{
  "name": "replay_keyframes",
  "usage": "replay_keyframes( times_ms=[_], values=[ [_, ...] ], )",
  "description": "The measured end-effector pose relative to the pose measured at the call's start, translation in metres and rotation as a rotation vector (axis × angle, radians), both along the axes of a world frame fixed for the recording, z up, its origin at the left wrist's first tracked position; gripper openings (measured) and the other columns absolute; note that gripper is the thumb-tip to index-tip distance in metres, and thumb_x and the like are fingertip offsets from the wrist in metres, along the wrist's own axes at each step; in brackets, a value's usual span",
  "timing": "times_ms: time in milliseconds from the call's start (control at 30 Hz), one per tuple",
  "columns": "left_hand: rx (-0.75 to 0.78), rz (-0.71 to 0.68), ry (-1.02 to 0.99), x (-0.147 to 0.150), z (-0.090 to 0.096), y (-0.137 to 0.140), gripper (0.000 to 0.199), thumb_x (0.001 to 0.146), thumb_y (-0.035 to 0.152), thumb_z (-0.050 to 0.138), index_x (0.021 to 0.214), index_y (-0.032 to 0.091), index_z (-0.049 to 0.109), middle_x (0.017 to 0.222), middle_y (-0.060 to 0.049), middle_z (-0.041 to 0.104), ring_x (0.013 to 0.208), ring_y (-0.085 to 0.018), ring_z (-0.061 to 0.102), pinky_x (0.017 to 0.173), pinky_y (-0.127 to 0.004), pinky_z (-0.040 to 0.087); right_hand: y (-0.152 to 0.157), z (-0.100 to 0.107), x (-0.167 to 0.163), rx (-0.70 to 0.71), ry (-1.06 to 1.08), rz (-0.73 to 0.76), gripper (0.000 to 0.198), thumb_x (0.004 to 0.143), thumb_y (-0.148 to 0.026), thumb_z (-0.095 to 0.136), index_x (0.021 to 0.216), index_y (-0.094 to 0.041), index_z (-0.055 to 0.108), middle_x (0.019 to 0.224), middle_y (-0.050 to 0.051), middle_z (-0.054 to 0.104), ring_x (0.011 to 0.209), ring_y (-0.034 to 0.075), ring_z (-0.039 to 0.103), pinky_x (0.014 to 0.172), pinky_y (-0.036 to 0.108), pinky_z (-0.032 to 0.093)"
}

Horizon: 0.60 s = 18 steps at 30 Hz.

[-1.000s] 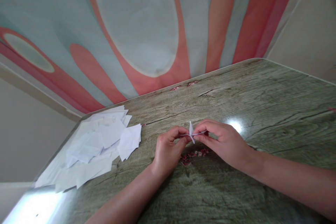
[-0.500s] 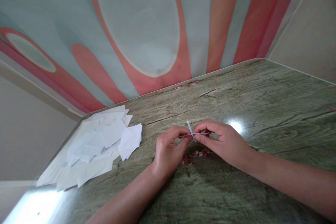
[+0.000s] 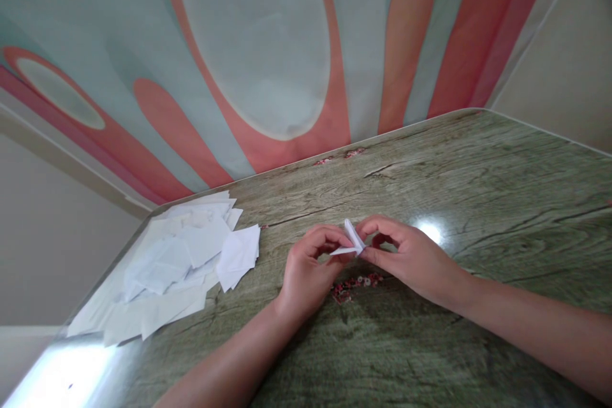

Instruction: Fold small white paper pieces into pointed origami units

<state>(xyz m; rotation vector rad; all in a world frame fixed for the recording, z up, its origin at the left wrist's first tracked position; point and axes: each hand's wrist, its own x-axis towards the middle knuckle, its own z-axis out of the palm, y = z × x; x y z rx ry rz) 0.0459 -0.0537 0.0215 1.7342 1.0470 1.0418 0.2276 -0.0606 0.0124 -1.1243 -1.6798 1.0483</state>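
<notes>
Between my two hands is a small piece of folded white paper (image 3: 354, 239), held above the table. My left hand (image 3: 313, 261) pinches its left flap between thumb and fingers. On the other side, my right hand (image 3: 406, 255) grips the paper's right edge with thumb and index finger. One narrow flap stands up and leans to the left, while another points toward my left thumb. My fingertips hide part of the folds.
A loose pile of white paper sheets (image 3: 165, 255) spreads over the table's left end. Beside it lies a smaller stack of paper (image 3: 238, 256). The wood-grain table (image 3: 454, 185) meets a wall with a red and grey pattern (image 3: 306, 134) at the back.
The folded paper has turned between my fingers: its thin crossed edges showed before, and now the white faces of its flaps are visible. Both hands stay nearly in place.
</notes>
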Motion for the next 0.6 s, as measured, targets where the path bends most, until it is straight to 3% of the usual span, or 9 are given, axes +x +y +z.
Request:
replay_keyframes(
  times_ms=[167, 333, 400, 600],
  values=[
    [0.136, 0.028, 0.105, -0.0059, -0.0008, 0.0025, 0.003, 0.081, 0.017, 0.065, 0.084, 0.017, 0.065, 0.089, -0.004, 0.064, 0.082, -0.014, 0.060, 0.075, -0.026, 0.049, 0.0021, 0.0003, 0.0022, 0.018, -0.037, -0.041, 0.010, 0.082, -0.020, 0.061, 0.091, -0.025, 0.064, 0.098, -0.001, 0.064, 0.095, 0.016, 0.059, 0.078, 0.028, 0.045],
    [0.124, 0.015, 0.121, -0.0062, -0.0042, 0.0037, 0.007, 0.081, 0.012, 0.063, 0.085, 0.017, 0.065, 0.093, -0.004, 0.064, 0.086, -0.015, 0.060, 0.077, -0.027, 0.048, 0.0015, -0.0014, 0.0044, -0.019, -0.030, -0.019, 0.010, 0.087, -0.023, 0.055, 0.093, -0.025, 0.063, 0.095, -0.003, 0.065, 0.084, 0.014, 0.060, 0.074, 0.027, 0.046],
    [0.047, 0.014, 0.069, -0.0043, -0.0066, 0.0029, 0.009, 0.079, 0.012, 0.065, 0.086, 0.017, 0.064, 0.092, -0.004, 0.063, 0.085, -0.014, 0.061, 0.078, -0.027, 0.049, 0.0016, -0.0025, 0.0037, -0.046, -0.027, -0.003, 0.010, 0.087, -0.024, 0.055, 0.093, -0.025, 0.063, 0.092, -0.003, 0.065, 0.080, 0.013, 0.060, 0.072, 0.027, 0.046],
    [-0.376, -0.023, -0.282, 0.0025, -0.0060, 0.0026, 0.025, 0.076, 0.016, 0.069, 0.093, 0.018, 0.050, 0.082, 0.001, 0.063, 0.070, -0.012, 0.065, 0.068, -0.026, 0.052, 0.0023, -0.0038, 0.0015, -0.112, -0.016, 0.014, 0.007, 0.086, -0.025, 0.056, 0.088, -0.024, 0.062, 0.085, -0.003, 0.067, 0.075, 0.014, 0.061, 0.070, 0.028, 0.046]
  ],
)
